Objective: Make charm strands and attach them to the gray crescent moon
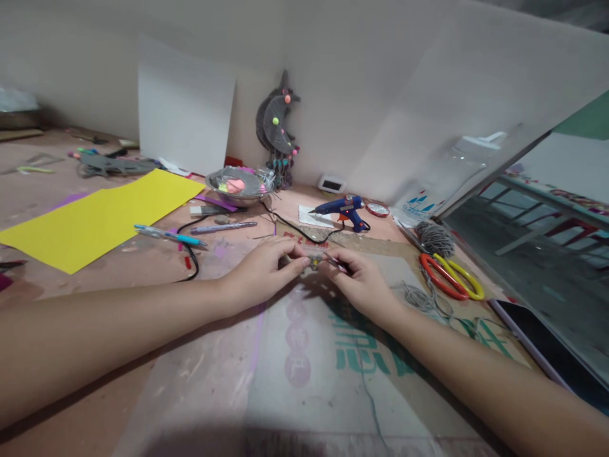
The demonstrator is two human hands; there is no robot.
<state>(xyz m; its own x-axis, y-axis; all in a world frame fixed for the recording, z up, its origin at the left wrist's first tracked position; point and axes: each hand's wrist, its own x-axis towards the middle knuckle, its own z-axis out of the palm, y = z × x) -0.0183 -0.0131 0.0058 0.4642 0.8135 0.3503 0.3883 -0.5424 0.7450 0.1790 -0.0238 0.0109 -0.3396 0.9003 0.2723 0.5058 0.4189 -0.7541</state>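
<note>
Pinching a small grey-and-yellow piece [314, 261] between thumb and fingertips, the left hand [278, 266] meets the right hand [354, 276] over a sheet of printed cardboard [328, 387] at the middle of the table. The right thumb and fingers are pressed together on a slim dark tool [340, 265], its tip close to the piece; the hands cover so much that I cannot tell quite what either thing is. Just beyond them a blue glue gun [340, 207] stands with its nozzle over a white card [311, 217], a small light glowing on its body. Left of it, a bowl [216, 185] holds pink and yellow bits, and a grey crescent ornament [275, 127] dotted with bright balls leans on the wall behind. Yellow paper [102, 219] lies farther left, with a blue pen [171, 237] partly over its edge. Near the right forearm are scissors [443, 276] with orange and yellow handles, loose grey yarn [421, 296], a yarn ball [435, 238] and a phone [547, 346].
</note>
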